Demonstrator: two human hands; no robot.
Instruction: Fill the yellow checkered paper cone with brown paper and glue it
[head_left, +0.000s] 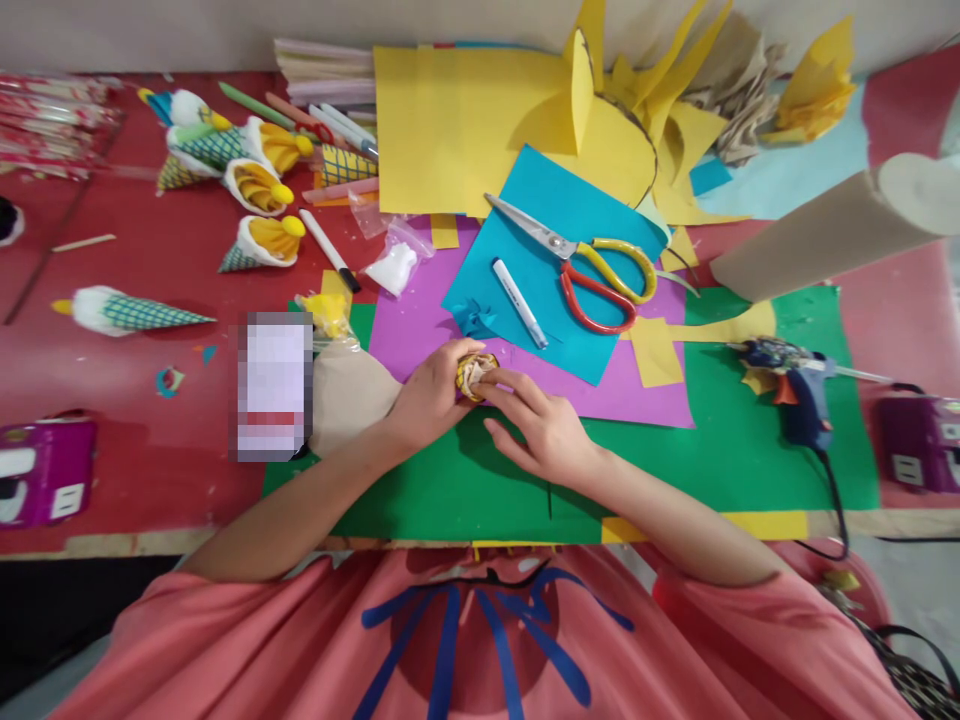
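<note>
My left hand (433, 396) is wrapped round a small yellow paper cone (477, 376) with dark lines on it, its open end turned up. Crumpled pale paper fills the mouth of the cone. The fingertips of my right hand (544, 425) press at that paper, with the thumb held apart below. Just beyond lie a blue paper scrap (475, 316), a white marker (520, 303) and large scissors (577, 258) with one yellow and one red handle, on a blue sheet (525, 190). A round beige paper piece (349, 395) lies by my left wrist.
A glue gun (806, 395) with its cord lies to the right, near a thick paper roll (825, 230). Several finished cones (259, 185) sit at the back left. Yellow sheets (450, 120) stand at the back. A blurred-out rectangle (271, 385) lies left of my arm.
</note>
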